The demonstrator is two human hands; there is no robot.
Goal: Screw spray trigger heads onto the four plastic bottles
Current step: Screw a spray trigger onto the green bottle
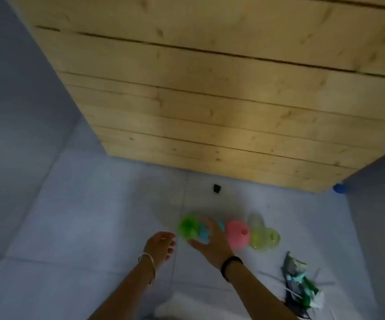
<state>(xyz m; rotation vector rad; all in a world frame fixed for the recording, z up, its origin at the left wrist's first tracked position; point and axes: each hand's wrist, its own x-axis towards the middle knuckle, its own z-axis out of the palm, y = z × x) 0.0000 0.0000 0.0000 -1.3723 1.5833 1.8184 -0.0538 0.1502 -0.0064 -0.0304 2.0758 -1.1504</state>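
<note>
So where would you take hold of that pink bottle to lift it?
The pink bottle seems to stand upright, open neck up, flanked closely by the blue bottle and the yellowish bottle. So probably grip its shoulder just below the neck, coming from above on the near side, where nothing crowds it.

One bottle is bright green (188, 227), one bottle is light blue (202, 234), one is pink (237, 234), and one is see-through yellow-green (264, 237). The wooden boards (210, 88) are light brown with dark lines and little knots. The floor tiles (83, 215) are pale grey-blue. One wrist band (230, 265) is black.
</note>
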